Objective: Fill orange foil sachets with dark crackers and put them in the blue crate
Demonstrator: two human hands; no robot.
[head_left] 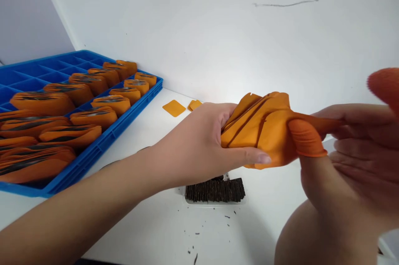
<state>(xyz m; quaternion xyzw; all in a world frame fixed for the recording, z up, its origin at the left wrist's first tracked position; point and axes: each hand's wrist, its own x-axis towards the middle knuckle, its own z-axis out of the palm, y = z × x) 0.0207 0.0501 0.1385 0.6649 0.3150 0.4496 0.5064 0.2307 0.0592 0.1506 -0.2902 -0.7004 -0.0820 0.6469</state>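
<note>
A fanned stack of thin orange sheets (264,128) is gripped in my left hand (196,144), its thumb lying along the near side. My right hand (346,173) pinches a corner of the same stack, pulling it out to the right. Orange finger cots cover the right thumb (307,138) and a raised fingertip (385,86). Below the left hand sits a shallow clear tray (215,203) with a row of thin dark brown strips (215,190), partly hidden by the hand.
At left stands a blue compartment tray (137,107) with several orange bundles (71,94) that have dark pieces between their layers. Loose orange squares (173,108) lie on the white table by the wall. Dark crumbs (197,233) are scattered near the front.
</note>
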